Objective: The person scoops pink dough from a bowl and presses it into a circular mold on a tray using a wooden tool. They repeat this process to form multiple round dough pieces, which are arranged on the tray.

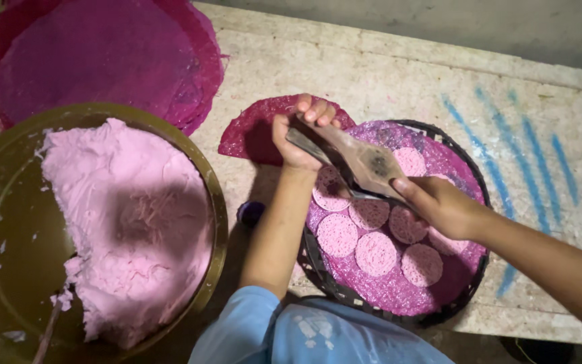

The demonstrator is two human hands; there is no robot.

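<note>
My left hand [298, 135] grips the top of a flat metal tool [318, 152] and a wooden scraper [365, 158] above a round black basket tray [469, 168]. My right hand [439, 205] holds the scraper's lower end over the tray. The tray is lined with a pink mesh sheet [399, 290] carrying several round pink discs [375, 253] of paste. A folded magenta mesh sheet [247, 131] lies under my left hand.
A large brass-coloured bowl [213, 195] at the left holds a mound of pink dough [136, 222]. A stack of magenta mesh sheets [102, 57] lies at the upper left. The stone slab [385, 74] has blue streaks [520, 145] at the right.
</note>
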